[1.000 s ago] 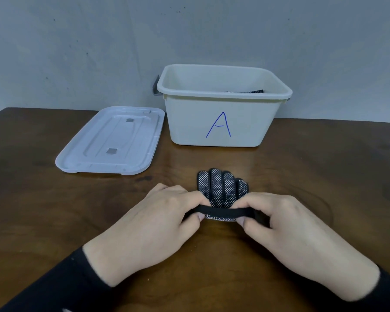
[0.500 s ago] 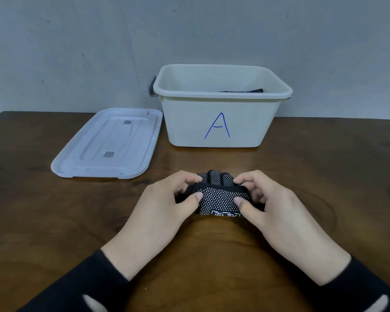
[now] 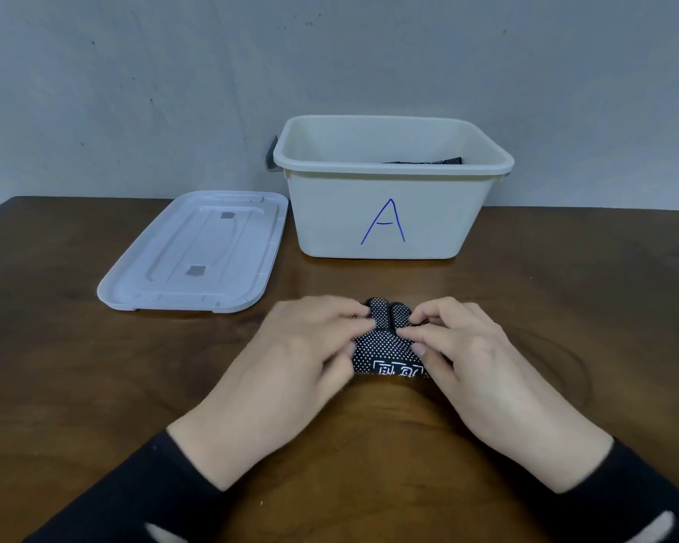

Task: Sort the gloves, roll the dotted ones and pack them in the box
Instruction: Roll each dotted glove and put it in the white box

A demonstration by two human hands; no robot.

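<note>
Brown wooden counter (image 3: 95,386), grey wall behind. Dotted glove (image 3: 385,344) mid-counter, part-rolled, pinched at both ends by left hand (image 3: 306,354) and right hand (image 3: 471,354), fingers curled tight, probably keeping roll from springing open. Box (image 3: 389,213) open just behind, lid (image 3: 197,252) set aside left

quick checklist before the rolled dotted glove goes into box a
1. Left hand grips the dotted glove: ok.
2. Right hand grips it too: ok.
3. Roll finished: not ok, fingertips stick out.
4. Box open, lid lying beside it: ok.
5. Room inside the box: ok, one dark dotted item near the back right.
6. Roll will hold its shape: cannot tell.
</note>
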